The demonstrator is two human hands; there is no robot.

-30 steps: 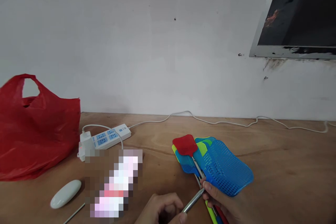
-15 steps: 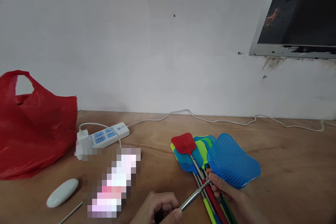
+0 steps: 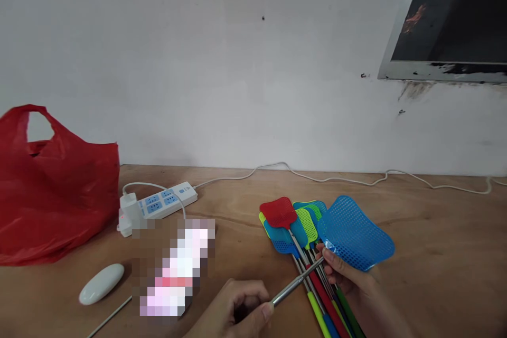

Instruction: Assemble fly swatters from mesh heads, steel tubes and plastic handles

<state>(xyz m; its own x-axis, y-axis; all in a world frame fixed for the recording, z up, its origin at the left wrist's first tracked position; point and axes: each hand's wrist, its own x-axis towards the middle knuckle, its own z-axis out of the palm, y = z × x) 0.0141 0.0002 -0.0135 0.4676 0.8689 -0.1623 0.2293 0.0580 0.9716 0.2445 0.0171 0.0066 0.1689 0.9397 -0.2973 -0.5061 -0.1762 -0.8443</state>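
A blue mesh fly swatter head [image 3: 356, 232] hangs just above the wooden table [image 3: 435, 253] on a thin metal rod [image 3: 295, 284]. My right hand [image 3: 350, 280] pinches the rod right below the blue head. My left hand [image 3: 237, 314] is closed round the rod's lower end. Beneath them lies a pile of several small swatters [image 3: 295, 227] with red, blue and yellow-green heads and coloured handles [image 3: 328, 311] pointing toward me.
A red plastic bag [image 3: 51, 195] stands at the left. A white power strip [image 3: 158, 203] with its cable lies near the wall. A white oval object [image 3: 101, 283] and a loose metal rod [image 3: 109, 317] lie at the front left. A dark framed panel [image 3: 451, 21] hangs at the upper right.
The blue swatter head has moved right and a little farther away, off the pile. My right hand moved with it, and the pile's handles now show.
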